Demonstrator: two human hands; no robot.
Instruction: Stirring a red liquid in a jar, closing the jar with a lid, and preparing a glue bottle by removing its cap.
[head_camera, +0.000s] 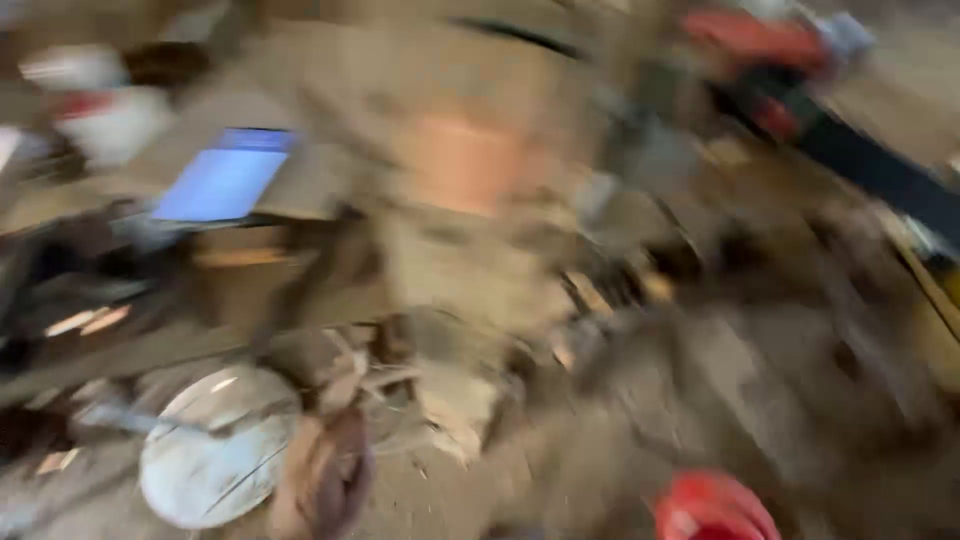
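Note:
The whole head view is smeared by fast motion. I cannot make out either of my hands anywhere. A tan, boxy mass (450, 230) fills the middle, with an orange patch (465, 160) on it. A flat blue rectangle (225, 182) lies to its left. Low at the left sits a pale round disc (215, 455), and a brownish rounded shape (325, 480) lies beside it; what that shape is cannot be told.
A red rounded thing (715, 510) shows at the bottom edge. At the top right are a red object (755, 40) and a long dark bar (885, 175). White shapes (115, 120) sit at the top left. Dirty ground with clutter (760, 400) spreads to the right.

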